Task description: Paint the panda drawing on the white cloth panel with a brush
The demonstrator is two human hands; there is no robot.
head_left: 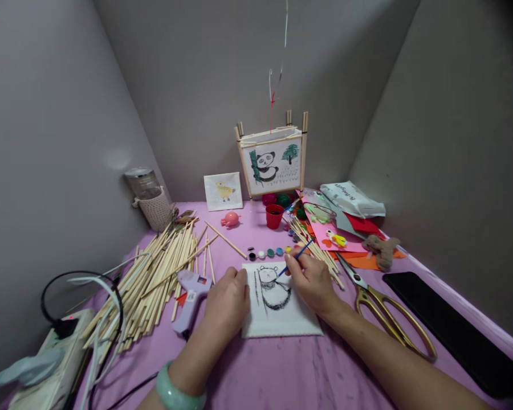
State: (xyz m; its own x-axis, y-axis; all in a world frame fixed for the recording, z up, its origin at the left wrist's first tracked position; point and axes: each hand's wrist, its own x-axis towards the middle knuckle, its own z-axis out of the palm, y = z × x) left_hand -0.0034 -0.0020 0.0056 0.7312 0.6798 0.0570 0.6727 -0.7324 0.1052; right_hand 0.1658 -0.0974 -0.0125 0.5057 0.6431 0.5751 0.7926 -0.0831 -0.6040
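Observation:
A white drawing sheet (277, 323) with a black panda outline lies flat in front of me. My left hand (227, 300) is closed at its left edge, thumb along the border. Between the fingers of my right hand (311, 279) is a thin blue paintbrush (304, 249), its tip at the panda's neck. Just beyond the sheet's top edge runs a strip of small paint pots (271, 252), partly hidden by my right hand. A red cup (274, 217) with dark liquid stands farther back.
Left are many wooden sticks (166, 273), a lilac glue gun (192, 299) and a cabled power strip (51, 364). Right are gold-handled scissors (393, 322) and a black phone-like slab (448, 330). A stick-framed panda lantern (272, 165) hangs behind, beside a chick picture (223, 191).

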